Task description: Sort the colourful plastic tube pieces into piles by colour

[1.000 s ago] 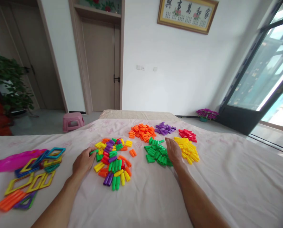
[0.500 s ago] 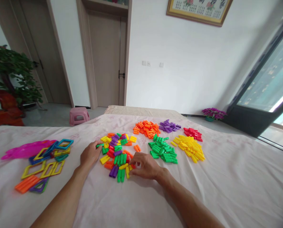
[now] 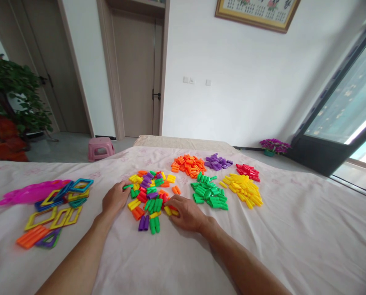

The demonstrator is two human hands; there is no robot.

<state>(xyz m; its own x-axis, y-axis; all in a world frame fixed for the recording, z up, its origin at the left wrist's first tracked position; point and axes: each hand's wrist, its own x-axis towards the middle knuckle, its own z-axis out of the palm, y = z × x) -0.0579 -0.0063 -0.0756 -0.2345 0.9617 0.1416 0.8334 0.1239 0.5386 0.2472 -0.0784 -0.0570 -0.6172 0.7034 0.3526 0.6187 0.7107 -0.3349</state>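
Note:
A mixed heap of colourful plastic building pieces (image 3: 152, 196), shaped like short joined tubes, lies between my hands on the cloth. At its left edge my left hand (image 3: 115, 198) has its fingertips closed on a small green piece (image 3: 128, 187). My right hand (image 3: 187, 214) is at the heap's near right side, its fingers curled over a yellow piece (image 3: 171, 211); part of that piece is hidden by the fingers. Close by are a purple pair (image 3: 144, 223) and a green pair (image 3: 155, 225). A lone orange piece (image 3: 176, 190) sits just beyond my right hand.
Single-colour piles stand to the right: orange (image 3: 189, 165), purple (image 3: 218, 162), red (image 3: 248, 172), green (image 3: 210, 191) and yellow (image 3: 242, 189). Flat frame-shaped tiles (image 3: 57, 217), a pink plastic item (image 3: 32, 192) and orange pieces (image 3: 32, 237) lie at left on the tablecloth (image 3: 299, 229).
My right hand has closed over the yellow piece at the heap's near right edge and drawn it slightly away from the others. My left hand keeps its place with the green piece.

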